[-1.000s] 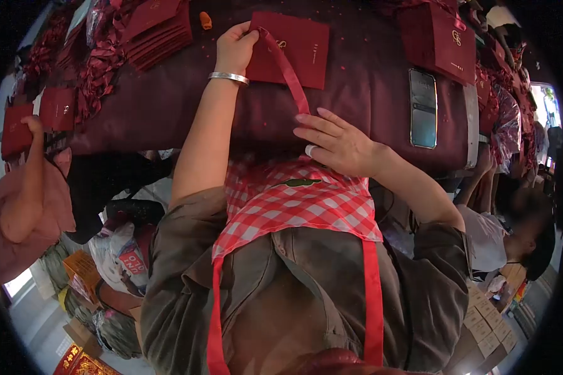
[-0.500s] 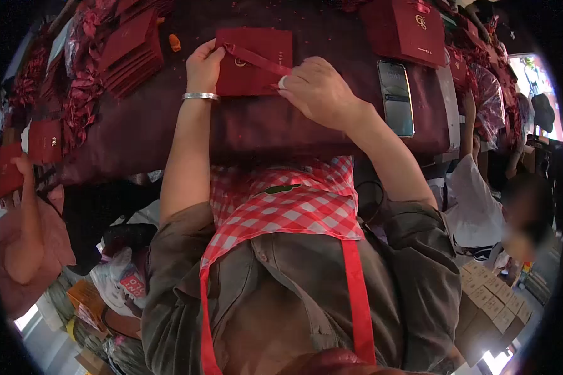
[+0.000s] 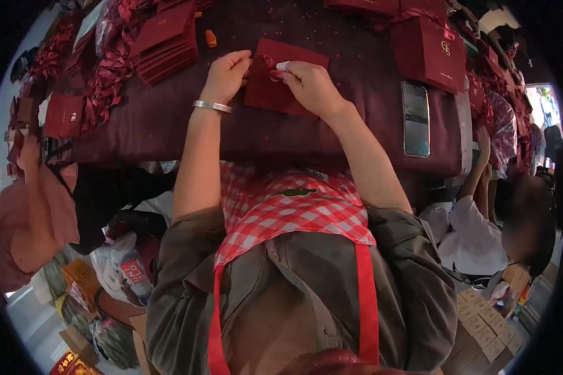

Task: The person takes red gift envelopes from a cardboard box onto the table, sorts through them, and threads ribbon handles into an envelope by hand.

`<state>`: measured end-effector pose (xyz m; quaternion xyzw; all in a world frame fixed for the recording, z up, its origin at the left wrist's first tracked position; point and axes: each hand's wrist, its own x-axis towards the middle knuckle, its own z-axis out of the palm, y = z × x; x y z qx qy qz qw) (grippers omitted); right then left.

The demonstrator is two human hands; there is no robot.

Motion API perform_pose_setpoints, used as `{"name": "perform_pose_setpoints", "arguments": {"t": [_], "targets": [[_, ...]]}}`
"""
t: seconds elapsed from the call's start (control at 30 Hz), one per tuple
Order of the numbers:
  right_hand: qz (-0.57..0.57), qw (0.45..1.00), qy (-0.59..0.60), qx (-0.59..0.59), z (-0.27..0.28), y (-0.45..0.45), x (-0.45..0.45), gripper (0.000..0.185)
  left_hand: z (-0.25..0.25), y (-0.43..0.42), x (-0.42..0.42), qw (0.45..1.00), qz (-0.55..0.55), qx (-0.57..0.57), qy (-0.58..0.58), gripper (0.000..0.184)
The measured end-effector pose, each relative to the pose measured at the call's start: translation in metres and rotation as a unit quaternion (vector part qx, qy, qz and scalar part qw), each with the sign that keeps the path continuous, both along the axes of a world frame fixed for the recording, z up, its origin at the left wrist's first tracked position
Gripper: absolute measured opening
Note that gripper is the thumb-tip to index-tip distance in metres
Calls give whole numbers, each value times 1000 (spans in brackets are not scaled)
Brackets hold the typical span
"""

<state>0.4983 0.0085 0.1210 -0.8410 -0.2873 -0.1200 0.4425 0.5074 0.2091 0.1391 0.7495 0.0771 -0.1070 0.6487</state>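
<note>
A dark red card or flat bag lies tilted on the cloth-covered table. My right hand, with a white band on one finger, pinches a red ribbon over the card's upper middle, where the ribbon looks looped or bunched. Beside the card's left edge is my left hand, a silver bracelet on its wrist. Its fingers are curled together, and whether anything is between them is too small to tell.
Stacked red cards and an orange object lie at the upper left. A phone and red bags are at the right. One person works at the left, another at the right.
The ribbon, earlier stretched rightward across the card, is now gathered near its upper middle. My right hand has moved over the card; my left hand has come off its edge. The card has turned slightly.
</note>
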Motion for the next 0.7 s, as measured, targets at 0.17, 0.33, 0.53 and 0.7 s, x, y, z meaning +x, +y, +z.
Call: {"name": "perform_pose_setpoints", "arguments": {"t": [0.17,0.33,0.53,0.7], "targets": [[-13,996,84,-25,14,0,-6,18,-9,13,-25,997,-10,9,-73,36],[-10,989,135,-54,14,4,-9,18,0,5,-43,982,-46,170,-63,41],[7,1000,10,11,5,5,-9,16,-6,4,-39,988,-93,108,-55,27],[-23,987,158,-25,25,0,-21,20,-9,2,-38,996,-71,49,10,14]]}}
